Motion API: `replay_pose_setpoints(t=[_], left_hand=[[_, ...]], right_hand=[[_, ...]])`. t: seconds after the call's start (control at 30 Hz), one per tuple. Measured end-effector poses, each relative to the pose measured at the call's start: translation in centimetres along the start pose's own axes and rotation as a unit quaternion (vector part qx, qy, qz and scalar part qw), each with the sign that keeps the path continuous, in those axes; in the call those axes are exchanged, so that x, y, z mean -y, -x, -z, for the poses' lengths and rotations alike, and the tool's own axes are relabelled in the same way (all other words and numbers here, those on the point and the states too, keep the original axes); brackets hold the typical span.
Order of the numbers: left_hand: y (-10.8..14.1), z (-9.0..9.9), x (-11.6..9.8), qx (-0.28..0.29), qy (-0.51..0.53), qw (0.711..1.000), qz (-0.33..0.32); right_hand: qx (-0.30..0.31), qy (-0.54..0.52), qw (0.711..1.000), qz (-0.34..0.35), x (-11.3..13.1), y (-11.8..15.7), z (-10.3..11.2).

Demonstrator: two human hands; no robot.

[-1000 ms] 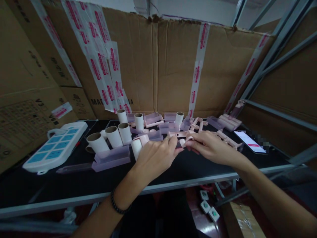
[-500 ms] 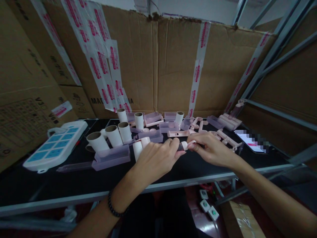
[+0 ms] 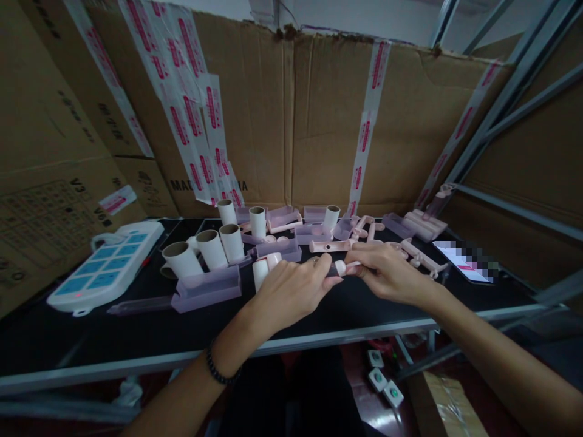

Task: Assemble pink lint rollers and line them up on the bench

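My left hand (image 3: 294, 285) is closed around a dark see-through piece with a pale tip (image 3: 338, 268), mostly hidden by the fingers. From the right, my right hand (image 3: 387, 273) pinches a small pink strip-like part (image 3: 352, 264) against that tip. Behind my left hand shows a white roll with a pink part (image 3: 262, 273) at its end; whether it joins the held piece I cannot tell. A pink handle-like part (image 3: 330, 246) lies just beyond both hands. More pink parts (image 3: 423, 258) lie to the right of my right hand.
At left stand several white rolls (image 3: 210, 250) near an open purple see-through cover (image 3: 209, 289). A white power strip (image 3: 107, 267) lies far left, a phone (image 3: 462, 261) on the right. Cardboard (image 3: 328, 133) walls the back of the black table (image 3: 310, 334).
The white roll near my left hand has shifted slightly right and turned a little. The pink part in my right fingers has tilted flatter. Both hands stay together.
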State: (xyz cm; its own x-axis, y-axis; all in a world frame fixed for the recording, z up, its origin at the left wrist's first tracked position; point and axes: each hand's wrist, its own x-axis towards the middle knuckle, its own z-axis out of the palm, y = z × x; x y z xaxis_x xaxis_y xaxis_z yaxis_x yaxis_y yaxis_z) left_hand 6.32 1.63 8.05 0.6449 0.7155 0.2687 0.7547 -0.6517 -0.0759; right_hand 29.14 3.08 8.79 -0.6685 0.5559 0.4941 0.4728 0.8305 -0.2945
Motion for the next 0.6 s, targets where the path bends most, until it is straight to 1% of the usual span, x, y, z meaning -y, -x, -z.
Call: replay_pose_setpoints(t=[0.23,0.37,0.47,0.6], left_hand=[[-0.3,-0.5,0.3,0.024,0.013,1.000,-0.013],[-0.3,-0.8,0.2,0.029,0.017,0.999,-0.008],[-0.2,-1.0,0.2,0.033,0.023,0.999,-0.014],[0.0,-1.1,0.3,0.036,0.037,0.999,-0.017]], right_hand=[[0.042,0.028,0.999,0.010,-1.0,0.4,-0.2],[0.020,0.009,1.000,0.014,-1.6,0.7,-1.0],[0.004,-0.006,1.000,0.013,-1.7,1.0,-1.3],[0.007,-0.021,1.000,0.008,-1.3,1.1,-1.3]])
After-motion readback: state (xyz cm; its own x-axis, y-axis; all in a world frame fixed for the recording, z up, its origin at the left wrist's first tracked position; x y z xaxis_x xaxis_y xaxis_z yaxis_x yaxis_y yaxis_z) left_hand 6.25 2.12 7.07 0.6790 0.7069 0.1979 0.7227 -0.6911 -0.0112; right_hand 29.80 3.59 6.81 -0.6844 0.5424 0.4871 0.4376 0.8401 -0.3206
